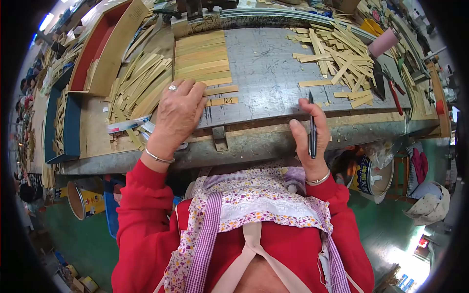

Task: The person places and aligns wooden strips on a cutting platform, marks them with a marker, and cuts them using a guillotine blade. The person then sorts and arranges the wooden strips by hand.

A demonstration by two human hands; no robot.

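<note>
My left hand (181, 110) lies palm down on the left part of the metal work surface, its fingertips over the left ends of two thin wooden strips. The nearer strip (226, 101) bears the handwritten mark "125". Beyond my fingers, a row of strips (201, 53) lies side by side against a dark edge. My right hand (314, 132) is raised at the front edge of the bench, holding a black pen (311, 129) upright between thumb and fingers. A single strip (315, 83) lies on the metal just beyond the pen tip.
A loose heap of strips (337, 53) covers the back right, near a pink spool (384, 43) and red-handled pliers (394, 95). More strips (141, 80) lie left. A red-lined box (108, 49) and a blue box (72, 129) stand at far left.
</note>
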